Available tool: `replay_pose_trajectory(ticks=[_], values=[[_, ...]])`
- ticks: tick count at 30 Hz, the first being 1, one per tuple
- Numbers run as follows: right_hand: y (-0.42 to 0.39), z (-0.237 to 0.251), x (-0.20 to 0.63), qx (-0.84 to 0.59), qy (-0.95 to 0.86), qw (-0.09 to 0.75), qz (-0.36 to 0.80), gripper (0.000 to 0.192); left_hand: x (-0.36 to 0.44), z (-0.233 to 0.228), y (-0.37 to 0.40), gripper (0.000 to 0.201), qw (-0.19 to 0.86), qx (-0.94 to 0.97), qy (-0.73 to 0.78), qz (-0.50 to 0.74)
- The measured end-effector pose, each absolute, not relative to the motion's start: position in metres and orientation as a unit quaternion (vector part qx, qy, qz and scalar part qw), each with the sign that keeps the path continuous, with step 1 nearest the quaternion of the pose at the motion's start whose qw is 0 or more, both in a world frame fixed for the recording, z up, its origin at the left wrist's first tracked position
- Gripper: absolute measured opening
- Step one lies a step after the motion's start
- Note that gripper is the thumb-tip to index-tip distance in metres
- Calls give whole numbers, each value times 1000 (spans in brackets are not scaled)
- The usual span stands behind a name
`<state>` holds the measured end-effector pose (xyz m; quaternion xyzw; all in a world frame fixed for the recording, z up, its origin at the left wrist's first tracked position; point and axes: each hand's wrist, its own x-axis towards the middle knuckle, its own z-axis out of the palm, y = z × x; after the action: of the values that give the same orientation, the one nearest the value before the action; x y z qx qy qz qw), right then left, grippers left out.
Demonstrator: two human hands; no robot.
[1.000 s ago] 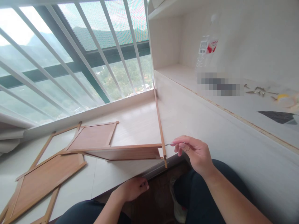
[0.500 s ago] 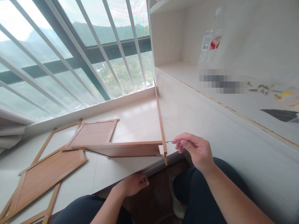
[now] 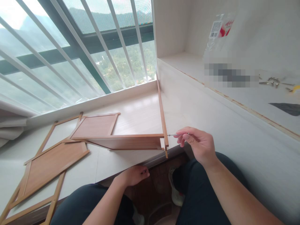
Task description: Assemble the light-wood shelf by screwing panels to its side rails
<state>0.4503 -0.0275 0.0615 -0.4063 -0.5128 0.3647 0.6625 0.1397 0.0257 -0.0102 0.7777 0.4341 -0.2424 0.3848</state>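
Pale window ledge (image 3: 131, 118), barred window (image 3: 77, 53), wooden panels (image 3: 93, 128); white cabinet (image 3: 211, 106)

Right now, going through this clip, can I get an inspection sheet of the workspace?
Surface: pale glossy window ledge.
Job's things: upright brown wooden panel meeting a thin wooden side strip; small metal screw at the joint.
Clutter: flat brown framed panels; clear plastic bottle, loose metal screws on the white shelf.
Grippers: right hand pinches the screw; left hand at the ledge edge.
Cables: nothing seen.
Surroundings: barred window.
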Motion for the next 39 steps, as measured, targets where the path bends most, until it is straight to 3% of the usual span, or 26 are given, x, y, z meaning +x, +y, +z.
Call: replay_pose_trajectory(ticks=[39], values=[[-27,64,452,-452,-514,641,347,32,141,-31,28,45,401,775,426,-240]])
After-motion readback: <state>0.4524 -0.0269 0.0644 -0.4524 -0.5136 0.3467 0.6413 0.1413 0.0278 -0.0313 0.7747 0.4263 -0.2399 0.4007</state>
